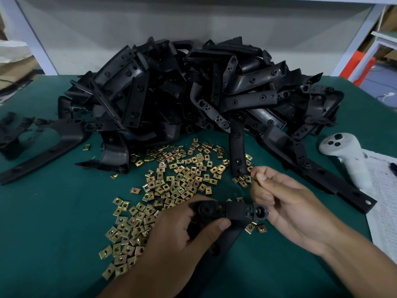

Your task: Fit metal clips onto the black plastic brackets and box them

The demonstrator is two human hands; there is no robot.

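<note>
My left hand (182, 235) grips a black plastic bracket (229, 210) above the green table (47, 222), thumb pressed on its front face. My right hand (285, 203) hovers just right of the bracket with fingers curled; its fingertips pinch near the top, and whether they hold a clip I cannot tell. Several brass-coloured metal clips (171, 186) lie scattered on the table under and beyond my hands. A big heap of black brackets (193, 89) fills the back of the table.
A white hand controller (348, 155) lies at the right, partly on a printed paper sheet (384, 203). Loose brackets (49, 145) lie at the left. A long bracket (335, 179) stretches toward the right front. A white frame and wall stand behind the heap.
</note>
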